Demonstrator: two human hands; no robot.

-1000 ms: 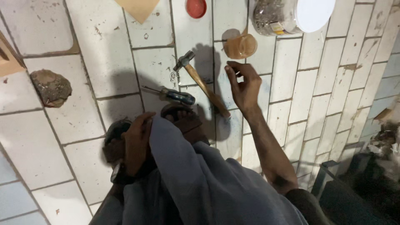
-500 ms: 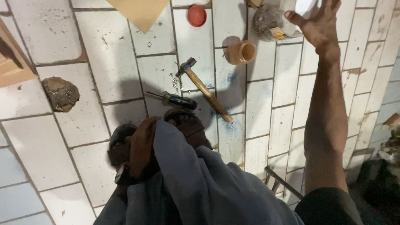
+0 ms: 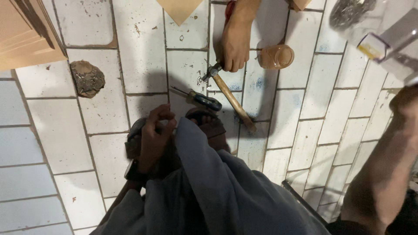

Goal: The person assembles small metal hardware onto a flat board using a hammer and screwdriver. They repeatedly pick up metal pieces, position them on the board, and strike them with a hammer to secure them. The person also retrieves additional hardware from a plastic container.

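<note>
Left hand point(image 3: 154, 135) curled shut, empty; right hand's point(image 3: 405, 104) grip unclear, beside a clear jar point(image 3: 379, 26) holding dark bits.

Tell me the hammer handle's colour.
Light brown wood, on the hammer lying on the tiles; head view.

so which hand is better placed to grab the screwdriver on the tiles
Left, probably. The left hand rests close to the screwdriver, while the right hand is far off at the right edge near the clear container. Another person's hand grips the hammer.
</note>
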